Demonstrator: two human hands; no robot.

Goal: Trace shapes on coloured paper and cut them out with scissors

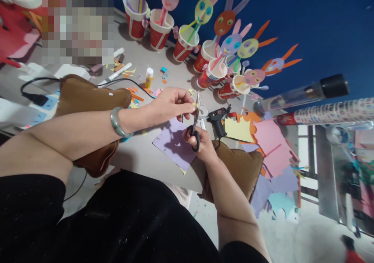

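My right hand [201, 142] grips a pair of scissors [195, 124] by its black handles, blades pointing away from me. At the blades, my left hand [172, 105] pinches a small yellow paper piece [194, 105] between thumb and finger; its exact shape is mostly hidden by the fingers. Below both hands a purple paper sheet [171, 144] lies on the table, with their shadow across it. A black glue gun [217, 120] rests just right of the scissors, and behind the blades is a roll of clear tape [202, 112].
Red paper cups [159, 29] with paper rabbit-like faces on straws line the blue wall. Brown cushions [93, 95] lie under both forearms. A glue stick [149, 78], paper scraps [136, 95] and a black cable [125, 82] are at left; pink paper [271, 144] is stacked at right.
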